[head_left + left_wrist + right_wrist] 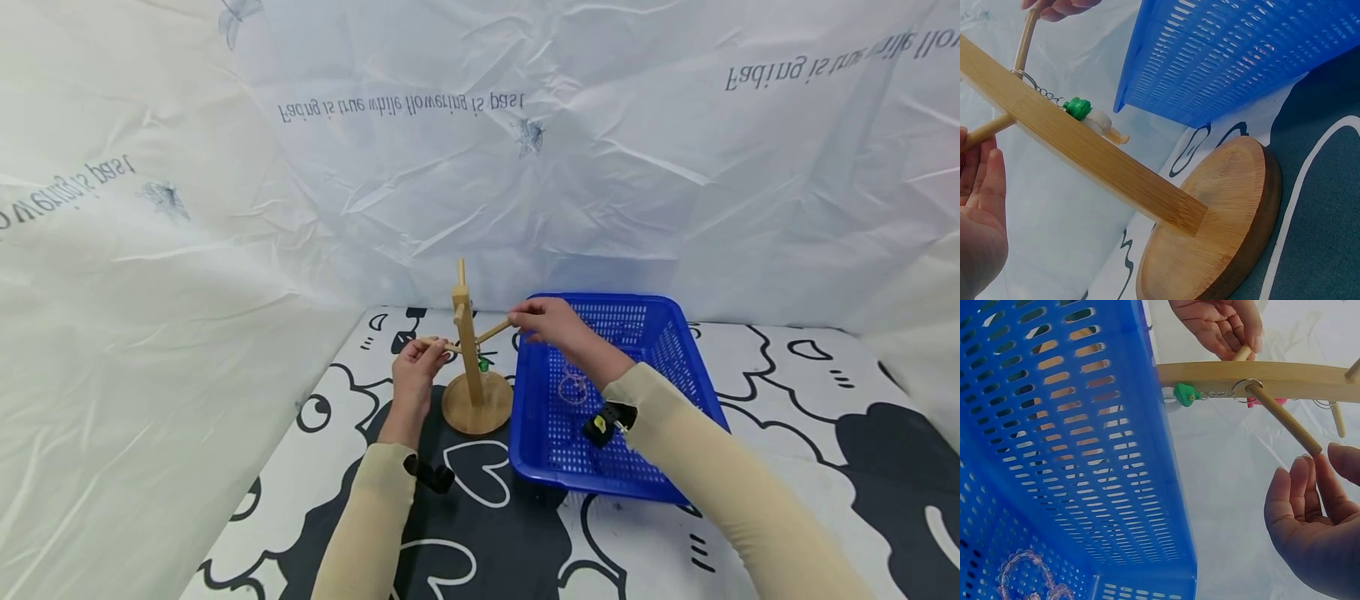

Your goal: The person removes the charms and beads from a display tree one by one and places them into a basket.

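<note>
A wooden peg stand with a round base stands upright on the cloth, between both hands. My left hand grips the end of its left peg with thumb and fingers. At the right, my right hand pinches the tip of the opposite peg. On that right peg hangs a keychain by its metal ring, near the post; its charm has a green part and a white part. Behind the post, a pink charm shows partly in the right wrist view.
A blue perforated basket is right of the stand, below my right forearm. Inside lies a pinkish beaded loop. The patterned cloth covers the table, and pale plastic sheeting rises behind and at the sides.
</note>
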Available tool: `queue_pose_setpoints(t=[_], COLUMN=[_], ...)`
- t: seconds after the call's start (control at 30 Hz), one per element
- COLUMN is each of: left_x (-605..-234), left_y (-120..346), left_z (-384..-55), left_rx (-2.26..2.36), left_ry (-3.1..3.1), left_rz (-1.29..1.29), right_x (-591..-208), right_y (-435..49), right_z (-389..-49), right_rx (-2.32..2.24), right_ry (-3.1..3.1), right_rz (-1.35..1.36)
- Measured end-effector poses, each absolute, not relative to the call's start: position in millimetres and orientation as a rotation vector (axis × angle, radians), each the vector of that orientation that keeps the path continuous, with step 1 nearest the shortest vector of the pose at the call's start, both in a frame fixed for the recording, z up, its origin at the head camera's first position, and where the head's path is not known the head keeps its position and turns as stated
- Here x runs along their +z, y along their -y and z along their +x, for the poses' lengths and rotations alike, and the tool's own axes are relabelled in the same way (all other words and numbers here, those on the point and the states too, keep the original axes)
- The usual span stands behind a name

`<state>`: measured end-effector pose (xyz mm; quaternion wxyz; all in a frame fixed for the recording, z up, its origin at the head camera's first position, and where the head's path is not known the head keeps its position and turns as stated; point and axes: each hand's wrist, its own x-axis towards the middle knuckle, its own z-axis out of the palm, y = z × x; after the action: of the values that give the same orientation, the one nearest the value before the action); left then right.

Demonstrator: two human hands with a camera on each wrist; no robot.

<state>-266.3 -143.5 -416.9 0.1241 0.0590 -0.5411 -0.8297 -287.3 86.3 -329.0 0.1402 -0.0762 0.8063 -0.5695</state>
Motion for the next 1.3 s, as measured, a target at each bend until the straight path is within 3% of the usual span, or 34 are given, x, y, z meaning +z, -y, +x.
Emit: queue_pose_setpoints(t=[0.47, 1.3], left_x=[-417.0, -412.5], left_y=[145.1, 135.8], left_z=[-266.4, -284.9], left_rx=[-2.427, -2.459], left_ry=[1.592, 1.696], left_rz=[0.148, 0.258], right_x=[-328.8, -321.6], right_y=[-86.6, -89.6], right_z=[-282.3, -266.0], right_rx=[-1.67, -1.503], right_ry=[-2.315, -2.208], right_rz=[-0.224, -0.506])
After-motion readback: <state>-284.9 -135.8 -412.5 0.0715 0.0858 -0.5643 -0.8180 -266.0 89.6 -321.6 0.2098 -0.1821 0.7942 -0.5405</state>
